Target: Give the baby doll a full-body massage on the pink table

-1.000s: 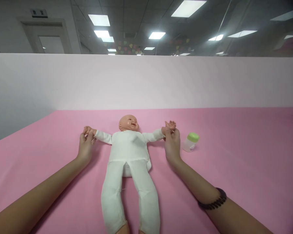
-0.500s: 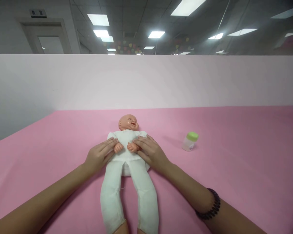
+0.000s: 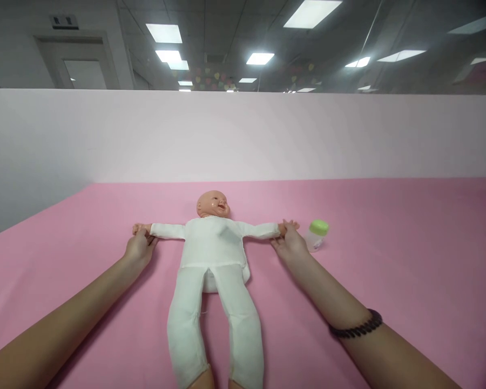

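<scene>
A baby doll [image 3: 213, 243] in white cloth lies on its back on the pink sheet [image 3: 389, 270], its head toward the far side. Both of its arms are stretched straight out to the sides. My left hand [image 3: 140, 248] grips the doll's arm on the left near the wrist, fingers partly tucked under it. On the other side, my right hand [image 3: 291, 243] holds the doll's other arm at the wrist. The doll's feet run off the bottom of the view.
A small clear container with a green lid [image 3: 319, 227] stands just right of my right hand, partly hidden by it. Behind the sheet rises a white wall panel [image 3: 243, 135]. A black coiled band [image 3: 358, 325] circles my right forearm.
The doll's arms have gone from folded over its belly to spread out sideways. My left hand moved left and my right hand moved right with them.
</scene>
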`<control>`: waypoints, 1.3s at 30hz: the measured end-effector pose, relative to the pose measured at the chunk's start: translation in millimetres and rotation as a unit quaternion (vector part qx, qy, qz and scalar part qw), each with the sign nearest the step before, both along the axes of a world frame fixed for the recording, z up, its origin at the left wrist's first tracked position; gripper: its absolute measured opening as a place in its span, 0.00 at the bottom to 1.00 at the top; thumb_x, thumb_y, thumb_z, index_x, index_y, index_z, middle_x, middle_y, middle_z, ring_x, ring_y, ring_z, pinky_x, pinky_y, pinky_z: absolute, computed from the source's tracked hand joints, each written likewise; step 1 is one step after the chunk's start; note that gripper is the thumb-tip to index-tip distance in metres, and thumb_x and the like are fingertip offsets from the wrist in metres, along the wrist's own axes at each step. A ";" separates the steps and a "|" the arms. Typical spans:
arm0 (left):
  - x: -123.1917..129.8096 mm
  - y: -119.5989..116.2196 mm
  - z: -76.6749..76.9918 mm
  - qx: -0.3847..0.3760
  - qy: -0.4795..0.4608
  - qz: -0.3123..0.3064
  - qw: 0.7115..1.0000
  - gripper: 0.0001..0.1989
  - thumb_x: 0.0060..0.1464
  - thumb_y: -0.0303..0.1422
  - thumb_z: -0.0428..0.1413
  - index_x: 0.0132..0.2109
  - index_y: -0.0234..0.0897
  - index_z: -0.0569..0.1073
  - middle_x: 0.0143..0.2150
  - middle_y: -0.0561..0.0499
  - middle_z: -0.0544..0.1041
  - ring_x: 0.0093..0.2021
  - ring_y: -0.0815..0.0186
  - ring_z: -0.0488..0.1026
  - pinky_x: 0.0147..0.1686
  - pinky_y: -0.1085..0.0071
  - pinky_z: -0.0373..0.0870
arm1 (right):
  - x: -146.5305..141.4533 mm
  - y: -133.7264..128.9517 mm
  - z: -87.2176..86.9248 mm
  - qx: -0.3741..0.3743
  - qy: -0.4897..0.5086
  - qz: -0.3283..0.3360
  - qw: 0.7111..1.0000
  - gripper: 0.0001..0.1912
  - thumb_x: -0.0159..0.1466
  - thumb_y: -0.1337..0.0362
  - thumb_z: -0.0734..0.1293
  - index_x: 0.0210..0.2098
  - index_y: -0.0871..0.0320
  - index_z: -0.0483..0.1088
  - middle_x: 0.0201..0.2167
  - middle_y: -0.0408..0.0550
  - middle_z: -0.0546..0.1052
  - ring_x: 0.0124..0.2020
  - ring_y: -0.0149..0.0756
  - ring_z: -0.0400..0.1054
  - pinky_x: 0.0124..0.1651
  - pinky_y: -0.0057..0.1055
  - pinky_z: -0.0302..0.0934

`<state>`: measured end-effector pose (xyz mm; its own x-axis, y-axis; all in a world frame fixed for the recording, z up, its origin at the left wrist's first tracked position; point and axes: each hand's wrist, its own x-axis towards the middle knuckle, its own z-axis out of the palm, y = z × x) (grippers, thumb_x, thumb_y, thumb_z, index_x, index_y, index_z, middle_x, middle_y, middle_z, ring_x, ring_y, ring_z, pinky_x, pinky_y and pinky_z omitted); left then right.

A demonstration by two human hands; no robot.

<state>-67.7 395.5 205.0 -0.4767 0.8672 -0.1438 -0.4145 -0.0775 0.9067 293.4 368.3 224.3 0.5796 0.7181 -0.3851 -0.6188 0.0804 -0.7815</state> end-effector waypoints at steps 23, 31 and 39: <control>38.1 -59.6 -2.0 0.372 0.650 -0.171 0.640 0.17 0.65 0.31 0.52 0.59 0.42 0.69 0.59 0.45 0.74 0.60 0.60 0.70 0.59 0.62 0.67 | -45.9 -38.8 -9.4 0.394 -0.777 0.163 0.463 0.16 0.68 0.68 0.63 0.55 0.54 0.70 0.50 0.52 0.78 0.54 0.43 0.71 0.58 0.47 0.66; 40.5 -55.9 4.7 0.263 0.547 -0.149 0.780 0.15 0.65 0.37 0.51 0.58 0.44 0.68 0.56 0.46 0.75 0.56 0.60 0.72 0.56 0.61 0.69 | -46.2 -42.4 0.3 0.338 -0.646 0.169 0.663 0.15 0.67 0.64 0.65 0.53 0.52 0.70 0.51 0.50 0.77 0.53 0.42 0.71 0.58 0.45 0.66; 18.1 -15.9 1.4 0.079 0.145 -0.025 0.986 0.03 0.64 0.35 0.52 0.43 0.42 0.65 0.48 0.50 0.72 0.50 0.66 0.73 0.53 0.65 0.72 | -12.1 -5.6 -0.1 0.064 -0.128 0.022 0.989 0.14 0.66 0.57 0.64 0.50 0.50 0.65 0.56 0.46 0.71 0.55 0.37 0.70 0.54 0.40 0.69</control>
<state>-49.6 379.6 206.4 -0.4336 0.8915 0.1314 -0.1473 -0.2140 0.9657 281.3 362.7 224.2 0.6130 0.7788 -0.1331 -0.4062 0.1661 -0.8986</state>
